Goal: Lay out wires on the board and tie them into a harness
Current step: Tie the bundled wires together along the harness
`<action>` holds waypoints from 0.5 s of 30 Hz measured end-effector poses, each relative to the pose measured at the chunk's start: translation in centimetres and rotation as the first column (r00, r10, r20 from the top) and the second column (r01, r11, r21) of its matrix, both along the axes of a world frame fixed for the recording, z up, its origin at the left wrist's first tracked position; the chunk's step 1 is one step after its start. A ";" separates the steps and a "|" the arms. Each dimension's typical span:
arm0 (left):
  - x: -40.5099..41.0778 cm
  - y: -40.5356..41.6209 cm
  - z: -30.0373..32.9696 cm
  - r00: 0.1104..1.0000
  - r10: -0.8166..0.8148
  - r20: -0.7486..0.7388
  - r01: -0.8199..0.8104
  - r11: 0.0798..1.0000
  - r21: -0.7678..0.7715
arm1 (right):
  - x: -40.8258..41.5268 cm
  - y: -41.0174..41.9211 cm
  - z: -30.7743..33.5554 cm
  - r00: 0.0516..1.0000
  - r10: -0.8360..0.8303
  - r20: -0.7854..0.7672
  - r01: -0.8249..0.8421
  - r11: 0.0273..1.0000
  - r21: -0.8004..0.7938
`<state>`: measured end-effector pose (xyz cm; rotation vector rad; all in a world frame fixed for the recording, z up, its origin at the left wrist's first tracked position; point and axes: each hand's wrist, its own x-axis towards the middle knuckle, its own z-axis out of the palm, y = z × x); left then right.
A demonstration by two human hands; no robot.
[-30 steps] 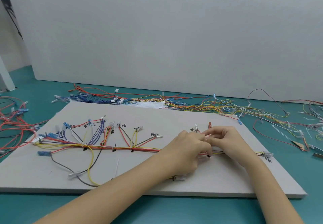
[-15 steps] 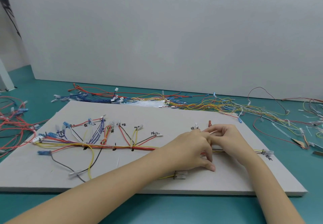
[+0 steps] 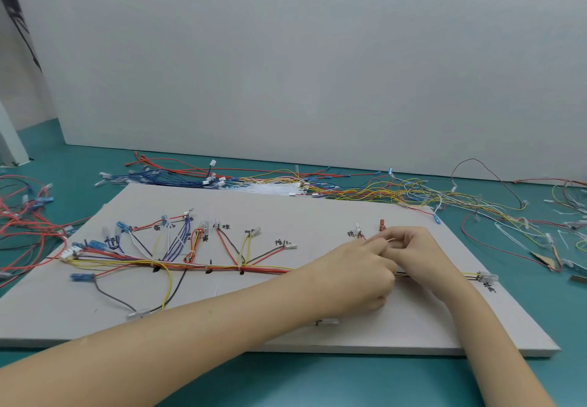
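A grey board point(image 3: 317, 213) lies on the teal table with a wire harness point(image 3: 203, 267) laid across it: red, yellow and black wires bundled along the middle, branches fanning up to labelled connectors. Black ties bind the trunk at three spots on the left. My left hand point(image 3: 359, 275) and my right hand point(image 3: 413, 254) meet over the trunk at the board's right part. Both pinch a thin white cable tie point(image 3: 391, 240) whose end sticks out between the fingertips. The trunk under the hands is hidden. It comes out again at a clear connector point(image 3: 487, 278) on the right.
Loose wires point(image 3: 365, 189) in many colours and a bunch of white cable ties point(image 3: 270, 188) lie behind the board. More red wires point(image 3: 22, 232) sprawl at the left, and wires with scraps point(image 3: 552, 241) at the right. A white panel point(image 3: 317, 73) stands at the back.
My left hand's fingers have curled in from lying flat on the board. Both hands stay together over the same spot of the trunk, with the white tie end between them.
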<state>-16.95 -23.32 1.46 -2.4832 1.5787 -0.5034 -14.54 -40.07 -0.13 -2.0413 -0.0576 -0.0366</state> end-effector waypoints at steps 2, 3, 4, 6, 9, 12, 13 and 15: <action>-0.2 -0.1 -0.1 0.996 -0.026 0.082 0.019 0.996 0.083 | 0.0 0.0 0.0 1.000 -0.012 -0.006 0.012 1.000 0.020; -0.4 -0.1 -0.1 0.995 -0.031 0.093 0.019 0.992 0.126 | 0.0 0.1 0.0 1.000 -0.018 -0.011 0.019 0.999 0.043; -0.4 0.0 -0.2 0.995 -0.038 0.093 0.022 0.986 0.168 | 0.0 0.2 0.0 1.000 -0.021 -0.014 0.022 0.998 0.065; -0.6 0.3 -0.5 0.992 -0.060 0.113 0.032 0.970 0.240 | -0.1 0.3 0.1 1.000 -0.016 -0.007 0.017 0.996 0.082; -0.5 0.3 -0.5 0.984 -0.086 0.154 0.039 0.958 0.283 | 0.0 0.3 0.1 1.000 -0.011 0.005 0.010 0.997 0.081; 0.0 -0.1 0.7 0.981 -0.126 0.147 0.077 0.951 0.300 | 0.0 0.2 0.1 1.000 -0.015 0.010 0.014 0.998 0.059; 0.1 -0.1 1.1 0.979 -0.139 0.148 0.084 0.940 0.331 | 0.0 0.2 0.1 1.000 -0.016 0.010 0.015 0.999 0.051; -0.1 0.2 1.6 0.968 -0.143 0.204 0.052 0.915 0.399 | 0.2 0.2 0.0 1.000 -0.022 0.008 0.022 0.999 0.048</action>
